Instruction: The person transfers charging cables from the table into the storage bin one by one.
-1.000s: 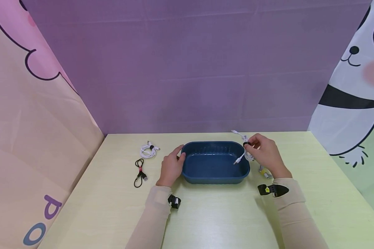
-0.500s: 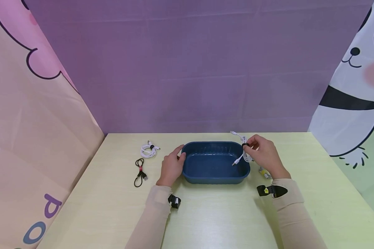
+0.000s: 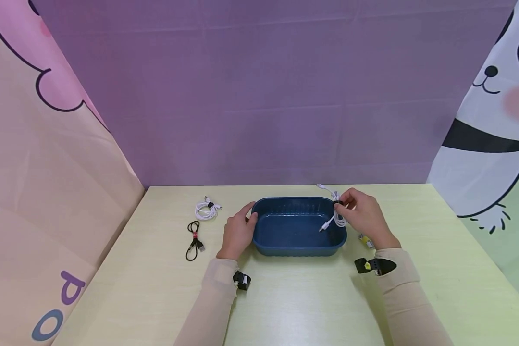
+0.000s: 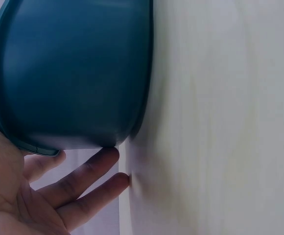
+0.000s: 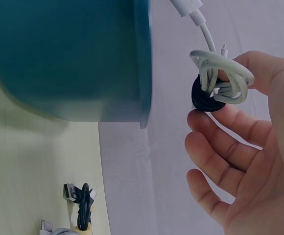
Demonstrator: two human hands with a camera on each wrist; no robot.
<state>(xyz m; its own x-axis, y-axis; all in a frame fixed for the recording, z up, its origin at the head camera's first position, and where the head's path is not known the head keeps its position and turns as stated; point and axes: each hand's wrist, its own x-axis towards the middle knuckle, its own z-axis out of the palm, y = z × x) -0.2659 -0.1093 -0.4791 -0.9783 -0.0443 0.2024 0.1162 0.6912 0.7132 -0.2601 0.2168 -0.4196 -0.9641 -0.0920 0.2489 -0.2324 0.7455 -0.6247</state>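
A dark blue oblong plastic bin [image 3: 299,227] stands on the table, its inside bare. At its left end my left hand [image 3: 237,231] holds the rim, thumb over the edge and fingers [image 4: 90,169] along the outer wall. My right hand [image 3: 366,216] pinches a coiled white USB cable [image 3: 339,218] by its black tie, above the bin's right end. One plug of that cable hangs over the bin; the other points up and away. In the right wrist view, the coil [image 5: 225,78] is clear of the bin wall, between thumb and fingertips.
Left of the bin lie a coiled white cable [image 3: 206,210] with a black tie and a black USB cable [image 3: 193,240] with a red tie. Right of it, partly behind the right hand, lies a yellow-tied cable bundle [image 3: 366,241]. A purple cloth [image 3: 259,96] backs the table.
My right hand has moved slightly left with the white cable, which now hangs farther over the bin. The left hand and the bin have stayed in place.
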